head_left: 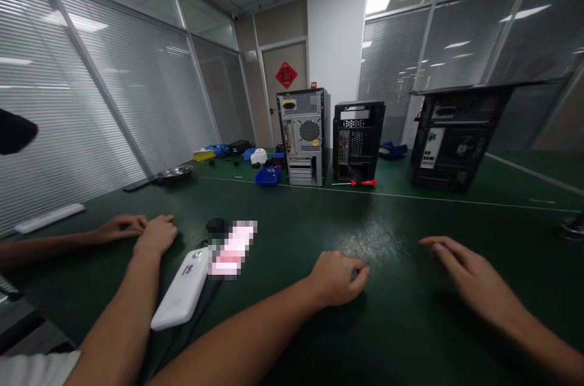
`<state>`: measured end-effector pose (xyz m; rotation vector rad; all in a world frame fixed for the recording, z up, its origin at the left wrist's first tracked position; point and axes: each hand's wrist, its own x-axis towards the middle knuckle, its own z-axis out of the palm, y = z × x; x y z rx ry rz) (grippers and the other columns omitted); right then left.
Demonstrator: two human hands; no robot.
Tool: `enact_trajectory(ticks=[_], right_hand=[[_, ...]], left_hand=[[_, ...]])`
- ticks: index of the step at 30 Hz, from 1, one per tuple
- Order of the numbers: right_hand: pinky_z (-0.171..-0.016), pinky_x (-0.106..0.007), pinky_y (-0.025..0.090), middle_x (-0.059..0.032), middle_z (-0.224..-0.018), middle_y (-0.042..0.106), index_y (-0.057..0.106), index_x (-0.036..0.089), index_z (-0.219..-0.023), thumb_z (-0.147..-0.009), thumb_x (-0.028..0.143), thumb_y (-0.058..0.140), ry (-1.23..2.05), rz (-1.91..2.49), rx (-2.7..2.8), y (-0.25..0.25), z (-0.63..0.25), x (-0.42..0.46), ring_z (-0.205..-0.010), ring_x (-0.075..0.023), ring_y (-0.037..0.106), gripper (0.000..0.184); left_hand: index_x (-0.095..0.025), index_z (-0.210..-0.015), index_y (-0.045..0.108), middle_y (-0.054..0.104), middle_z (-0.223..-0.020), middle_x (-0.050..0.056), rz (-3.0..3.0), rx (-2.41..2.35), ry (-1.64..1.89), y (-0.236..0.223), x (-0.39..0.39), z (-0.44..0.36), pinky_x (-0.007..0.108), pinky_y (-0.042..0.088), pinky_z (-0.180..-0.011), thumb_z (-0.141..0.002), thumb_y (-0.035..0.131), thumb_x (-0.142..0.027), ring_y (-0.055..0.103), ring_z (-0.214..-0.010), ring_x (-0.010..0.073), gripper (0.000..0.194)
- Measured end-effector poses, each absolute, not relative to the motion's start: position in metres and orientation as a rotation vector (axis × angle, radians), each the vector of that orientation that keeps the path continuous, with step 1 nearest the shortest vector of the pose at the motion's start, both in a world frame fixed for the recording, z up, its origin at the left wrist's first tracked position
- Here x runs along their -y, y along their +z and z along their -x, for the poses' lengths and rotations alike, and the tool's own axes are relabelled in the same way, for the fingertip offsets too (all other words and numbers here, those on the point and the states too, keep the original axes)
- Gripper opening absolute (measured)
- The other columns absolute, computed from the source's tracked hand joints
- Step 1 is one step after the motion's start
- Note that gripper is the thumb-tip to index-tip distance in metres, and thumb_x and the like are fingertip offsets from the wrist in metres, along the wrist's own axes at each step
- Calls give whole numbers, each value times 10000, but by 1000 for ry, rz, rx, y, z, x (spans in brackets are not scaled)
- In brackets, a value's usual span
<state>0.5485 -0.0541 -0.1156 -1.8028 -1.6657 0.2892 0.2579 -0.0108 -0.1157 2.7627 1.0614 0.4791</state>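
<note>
Two own hands, zero items visibly held. Left hand (338, 278): grip curled closed on the desk (387, 337), nothing seen in it. Right hand (472, 279): grip open, fingers toward the left, at the right side of the desk.

1 white power bank (180, 290) marked "18", left of the left hand, flat on the desk. Long axis runs diagonally, near end to lower left, far end to upper right; marked face up. 1 pixelated pink-and-white item (234, 249), just beside its far end, slanted the same way, nearest to the left hand. Black cable (207, 304) alongside; cable count unclear. 1 small black object (216, 226) just past the power bank, type unclear.

2 co-worker's hands (156, 235) at left, close together, white sleeve (39, 369) on one arm.

Farther: 1 red-handled screwdriver (362, 183), lying sideways, handle right, shaft left. 3 computer cases (305, 137) in a row, upright, backs with ports facing the camera: one silver-grey, two black. 1 blue tray (268, 177) before the first case, 1 blue bin (392, 150) between the two black ones. Left: 1 metal bowl (176, 173), 1 yellow tray (203, 155), more small items, too small to count. Back: 1 door (274, 61) with 1 red diamond sign (286, 75).
</note>
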Motion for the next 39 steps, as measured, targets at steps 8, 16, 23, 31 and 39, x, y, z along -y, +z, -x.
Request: enact_trajectory(ticks=[8,16,23,31,39], right_hand=[[-981,-309,454,-96,-1211,514,439,174,-1278,-971,386,359,424,1357,2125,-134,-438,68,-1089,-135,523,381],[-905,-321,469,-52,-1118,511,444,217,-1202,-937,281,461,314,1315,2118,-139,-449,72,-1016,-129,511,274],[-919,-303,463,-23,-1146,515,465,250,-1207,-885,297,574,418,1351,2053,-146,-453,67,-1042,-124,508,342],[-955,-301,455,-45,-1199,520,424,230,-1262,-1013,382,300,439,1388,1908,-141,-457,66,-1082,-109,518,317],[-925,-329,469,-82,-1094,524,491,171,-1121,-930,252,416,169,1253,2233,-138,-446,77,-1023,-151,513,220]], left_hand=[[-217,-885,661,634,-666,0,-2766,-903,492,-116,9,-257,247,353,-591,-998,363,-340,597,-602,152,341],[-204,-913,595,567,-629,-27,-2735,-806,493,-117,11,-259,226,333,-564,-980,398,-314,542,-548,126,235],[-201,-845,537,500,-579,-48,-2668,-790,490,-115,11,-258,220,302,-533,-917,478,-284,493,-513,114,125],[-197,-864,541,473,-543,-68,-2574,-877,541,-115,11,-258,209,310,-535,-944,457,-290,453,-472,91,148],[-213,-958,593,504,-530,-80,-2575,-889,489,-115,12,-258,204,350,-554,-864,576,-347,499,-476,99,165]])
